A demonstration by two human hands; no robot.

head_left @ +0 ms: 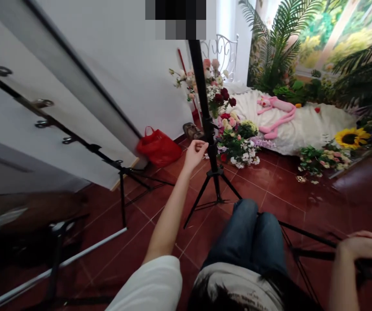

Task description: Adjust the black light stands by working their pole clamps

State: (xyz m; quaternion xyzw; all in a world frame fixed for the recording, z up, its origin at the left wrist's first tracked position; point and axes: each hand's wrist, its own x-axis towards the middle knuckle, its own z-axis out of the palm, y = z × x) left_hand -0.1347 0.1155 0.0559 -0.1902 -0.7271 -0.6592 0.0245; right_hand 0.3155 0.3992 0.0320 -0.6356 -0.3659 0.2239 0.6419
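A black tripod stand rises upright in front of me, its legs spread on the tiles. My left hand reaches to the left side of its pole, fingers curled and thumb and fingertips pinched against it at collar height. Whatever small part sits between those fingertips is hidden. At the far right, my right hand is held palm-down with its fingers stretched out to the right. Just below it runs the black tube of another stand; whether the hand touches this tube I cannot tell.
A red bag leans by the wall. Artificial flowers and a white-draped bed with a pink plush toy stand beyond the pole. At left are a clipped black crossbar, a white tube and dark bags.
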